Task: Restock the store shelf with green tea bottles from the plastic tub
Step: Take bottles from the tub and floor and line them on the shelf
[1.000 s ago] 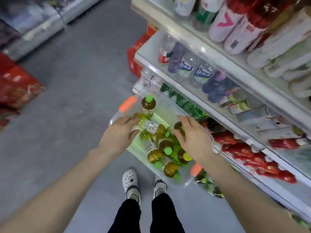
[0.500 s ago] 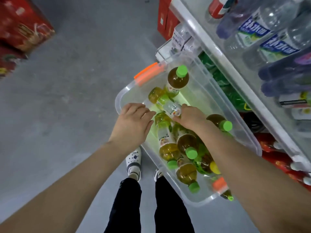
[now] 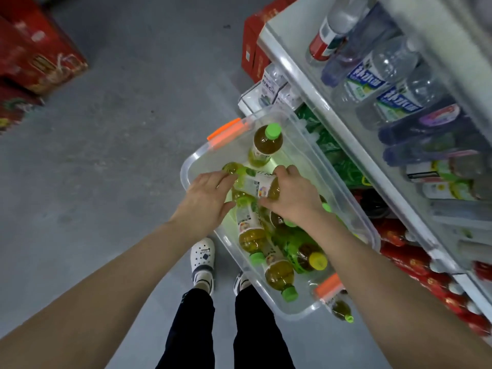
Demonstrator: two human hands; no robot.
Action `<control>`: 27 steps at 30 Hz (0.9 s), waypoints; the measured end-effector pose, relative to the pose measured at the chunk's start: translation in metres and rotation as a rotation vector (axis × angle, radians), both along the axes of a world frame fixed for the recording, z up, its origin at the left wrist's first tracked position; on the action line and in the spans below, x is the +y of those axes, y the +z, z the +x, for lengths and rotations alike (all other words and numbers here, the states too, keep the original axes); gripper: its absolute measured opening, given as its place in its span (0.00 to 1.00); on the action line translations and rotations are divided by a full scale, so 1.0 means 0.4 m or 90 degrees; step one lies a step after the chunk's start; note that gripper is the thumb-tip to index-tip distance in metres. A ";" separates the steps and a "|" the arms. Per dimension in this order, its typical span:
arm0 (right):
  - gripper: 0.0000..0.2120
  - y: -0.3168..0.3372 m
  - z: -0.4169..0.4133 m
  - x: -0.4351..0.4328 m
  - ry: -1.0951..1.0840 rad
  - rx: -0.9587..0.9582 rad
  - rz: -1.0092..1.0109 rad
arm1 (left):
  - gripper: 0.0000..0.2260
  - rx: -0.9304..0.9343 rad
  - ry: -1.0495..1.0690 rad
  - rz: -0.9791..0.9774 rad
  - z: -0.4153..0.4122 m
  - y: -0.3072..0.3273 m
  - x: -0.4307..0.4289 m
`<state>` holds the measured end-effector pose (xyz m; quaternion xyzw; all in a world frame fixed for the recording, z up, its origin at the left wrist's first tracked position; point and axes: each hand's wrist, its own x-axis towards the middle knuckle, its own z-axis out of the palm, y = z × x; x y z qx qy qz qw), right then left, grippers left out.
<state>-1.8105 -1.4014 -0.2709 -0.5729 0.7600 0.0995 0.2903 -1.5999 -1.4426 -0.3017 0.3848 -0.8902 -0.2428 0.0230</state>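
1. So, far left: red cartons (image 3: 40, 57) stacked on the grey floor (image 3: 119, 115), well apart from the rest.
2. White shoes (image 3: 203, 255) stand on the floor just beside the tub's left edge, near end.
3. Left hand (image 3: 210, 198) is over the tub's left edge. Its fingers (image 3: 226, 178) are close together & curled onto the cap end of a green tea bottle (image 3: 257, 183).
4. That bottle lies sideways above the others, approx mid-tub toward the far end, held btw both hands. Cant tell if it's clear of the ones beneath.
5. Right hand (image 3: 292, 194) grips the bottle's bottom end, fingers wrapped over it, thumb tucked under.
6. Plastic tub (image 3: 191, 161) is clear w/ an orange handle (image 3: 226, 131) at the far end, and sits just beside the shelf.
7. An upright bottle (image 3: 266, 143) stands at the tub's far end. More lie flat toward the near end, mostly green caps, plus a yellow-cap bottle (image 3: 311, 258).
8. A stray bottle (image 3: 342, 311) lies outside the tub at its near right corner, partly hidden.
9. Right: shelf (image 3: 314, 83) w/ clear water bottles (image 3: 372, 78), blue labels.
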 end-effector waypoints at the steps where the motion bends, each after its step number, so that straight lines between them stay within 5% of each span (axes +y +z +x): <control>1: 0.32 0.032 -0.005 0.009 0.042 0.012 -0.035 | 0.28 0.014 0.010 0.037 -0.004 0.014 -0.004; 7: 0.32 0.185 -0.055 0.038 0.341 -0.001 -0.266 | 0.41 -0.016 -0.040 0.108 -0.032 0.105 -0.024; 10: 0.34 0.209 -0.060 0.038 0.382 -0.049 -0.299 | 0.31 0.012 0.001 0.189 -0.044 0.153 -0.022; 16: 0.40 0.124 -0.079 -0.003 -0.164 -0.215 -0.232 | 0.28 -0.040 0.260 0.280 -0.029 0.198 -0.003; 21: 0.33 -0.047 -0.035 -0.091 -0.251 -0.194 -0.159 | 0.28 0.082 0.422 0.323 0.000 0.191 -0.014; 27: 0.33 -0.152 0.032 -0.162 -0.477 -0.220 -0.236 | 0.31 0.137 0.466 0.331 0.016 0.171 -0.008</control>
